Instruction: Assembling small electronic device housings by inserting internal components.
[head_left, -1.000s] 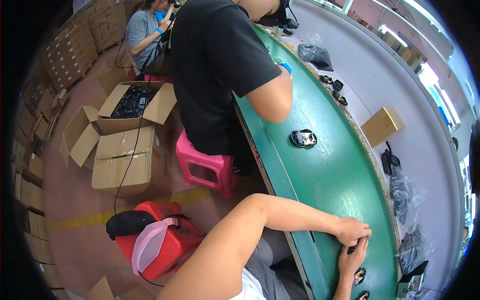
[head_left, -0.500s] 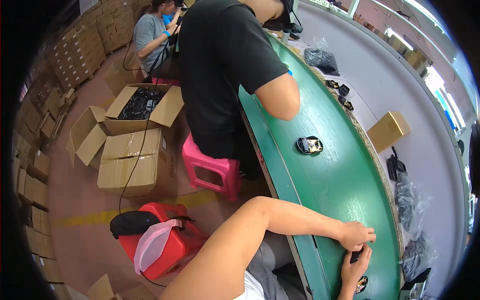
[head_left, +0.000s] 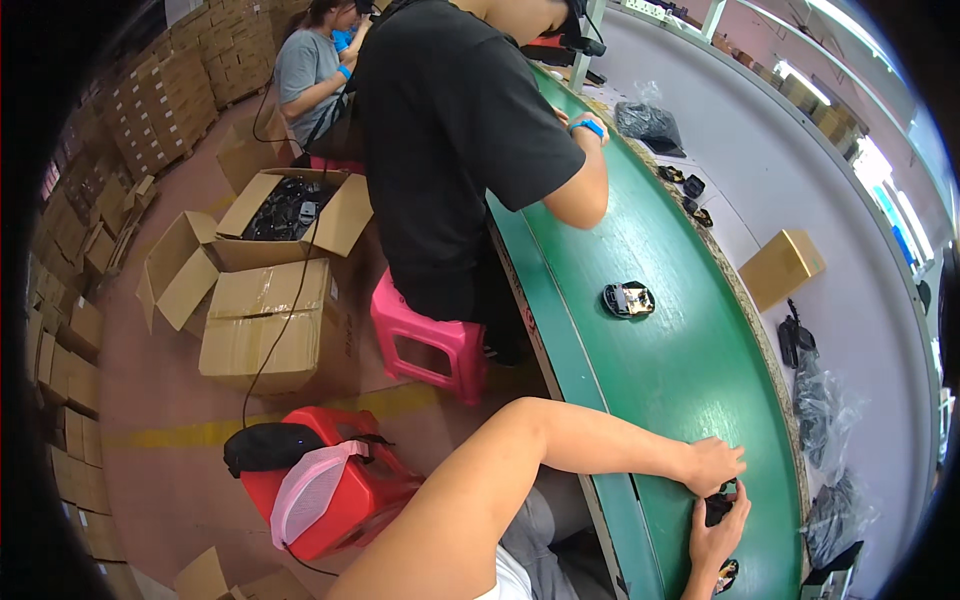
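A small black plastic casing (head_left: 717,509) is held low over the green conveyor belt, its inner side hard to make out. My right hand (head_left: 722,538) wraps round it from below, thumb on one side and fingers on the other. Reaching across from the left, my left hand (head_left: 716,464) curls its fingers at the casing's far end, where they partly hide it. Close to my right wrist, an opened black casing with light and golden parts inside (head_left: 727,575) lies on the belt. Farther up sits a similar opened casing (head_left: 629,299).
A co-worker in black (head_left: 460,130) works farther along the belt (head_left: 680,390). Bagged parts (head_left: 835,515) and a small carton (head_left: 780,268) line the right ledge. At left stand a red stool (head_left: 350,510) with a pink cap, a pink stool (head_left: 425,345) and cartons (head_left: 262,325).
My left hand has shifted slightly back from the casing, and more of its black surface shows between my hands. The co-worker's forearm has lifted, bringing a blue wristband into sight.
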